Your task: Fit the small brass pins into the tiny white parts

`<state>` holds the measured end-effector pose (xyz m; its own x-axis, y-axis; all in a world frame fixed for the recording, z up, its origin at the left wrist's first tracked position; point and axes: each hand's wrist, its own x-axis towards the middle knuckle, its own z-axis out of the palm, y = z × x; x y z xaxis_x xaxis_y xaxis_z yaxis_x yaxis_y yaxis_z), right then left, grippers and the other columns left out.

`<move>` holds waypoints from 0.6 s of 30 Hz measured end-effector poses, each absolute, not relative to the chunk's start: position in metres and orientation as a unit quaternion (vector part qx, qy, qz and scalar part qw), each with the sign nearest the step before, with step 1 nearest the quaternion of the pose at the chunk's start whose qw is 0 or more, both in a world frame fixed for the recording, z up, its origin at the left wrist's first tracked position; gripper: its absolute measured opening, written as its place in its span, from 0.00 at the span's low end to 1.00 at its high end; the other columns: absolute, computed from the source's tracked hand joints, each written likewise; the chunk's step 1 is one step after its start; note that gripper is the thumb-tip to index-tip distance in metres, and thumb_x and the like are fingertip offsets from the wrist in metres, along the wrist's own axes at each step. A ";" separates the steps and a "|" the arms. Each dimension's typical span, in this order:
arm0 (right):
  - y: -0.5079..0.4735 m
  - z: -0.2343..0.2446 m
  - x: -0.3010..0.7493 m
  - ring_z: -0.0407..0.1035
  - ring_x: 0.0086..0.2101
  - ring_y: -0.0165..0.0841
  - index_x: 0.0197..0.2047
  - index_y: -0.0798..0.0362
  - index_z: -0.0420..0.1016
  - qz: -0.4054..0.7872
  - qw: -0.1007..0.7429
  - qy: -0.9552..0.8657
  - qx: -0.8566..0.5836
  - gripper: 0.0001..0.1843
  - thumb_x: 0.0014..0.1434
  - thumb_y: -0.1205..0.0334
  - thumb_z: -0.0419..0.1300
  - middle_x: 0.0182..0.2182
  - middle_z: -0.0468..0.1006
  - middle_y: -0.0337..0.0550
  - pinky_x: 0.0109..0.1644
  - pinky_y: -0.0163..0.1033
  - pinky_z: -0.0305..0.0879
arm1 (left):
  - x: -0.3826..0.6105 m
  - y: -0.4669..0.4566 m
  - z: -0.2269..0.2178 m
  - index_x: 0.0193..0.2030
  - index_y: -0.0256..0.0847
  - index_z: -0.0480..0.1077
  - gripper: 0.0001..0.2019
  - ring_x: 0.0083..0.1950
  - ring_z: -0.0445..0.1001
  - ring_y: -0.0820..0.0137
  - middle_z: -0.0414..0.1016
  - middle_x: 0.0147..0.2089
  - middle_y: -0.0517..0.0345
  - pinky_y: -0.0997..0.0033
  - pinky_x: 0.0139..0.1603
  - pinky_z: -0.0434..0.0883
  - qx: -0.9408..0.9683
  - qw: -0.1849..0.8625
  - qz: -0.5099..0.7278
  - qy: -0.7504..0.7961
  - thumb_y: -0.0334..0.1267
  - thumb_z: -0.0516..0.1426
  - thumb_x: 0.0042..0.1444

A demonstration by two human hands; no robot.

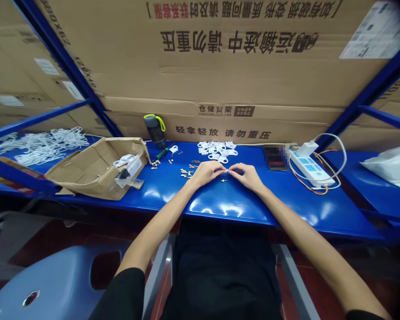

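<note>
My left hand (209,172) and my right hand (248,176) meet over the blue shelf top, fingertips closed in a pinch. Between them is a tiny white piece (227,170), too small to name; both hands appear to grip it. Just below the fingers lies a small brass-and-white screw-like part (224,181). Left of my left hand are several similar small brass parts (186,173) in a loose group. Beyond my hands is a pile of flat white plastic pieces (216,150) with round holes.
An open cardboard box (86,173) holds white parts at the left. Behind it stand a dark bottle (155,133) and a green-handled screwdriver (162,153). To the right are a blurred dark object (276,158) and a white power strip (311,168) with cables. Blue posts flank the shelf.
</note>
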<state>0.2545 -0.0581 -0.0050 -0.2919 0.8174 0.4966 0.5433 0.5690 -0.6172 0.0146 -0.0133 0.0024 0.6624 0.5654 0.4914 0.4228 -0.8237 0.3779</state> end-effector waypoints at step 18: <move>-0.051 -0.014 0.258 0.78 0.43 0.43 0.42 0.46 0.85 0.161 0.346 -0.819 -0.428 0.11 0.70 0.53 0.61 0.42 0.88 0.44 0.51 0.49 0.73 | 0.002 -0.011 0.012 0.49 0.42 0.83 0.10 0.47 0.82 0.66 0.85 0.47 0.56 0.72 0.46 0.70 0.931 0.104 0.196 0.291 0.42 0.60 0.72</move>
<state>0.2577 -0.0509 -0.0139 -0.3931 0.8131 0.4293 0.5905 0.5811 -0.5600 0.0020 -0.0110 0.0121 0.7538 0.5830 0.3032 0.5015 -0.8085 0.3079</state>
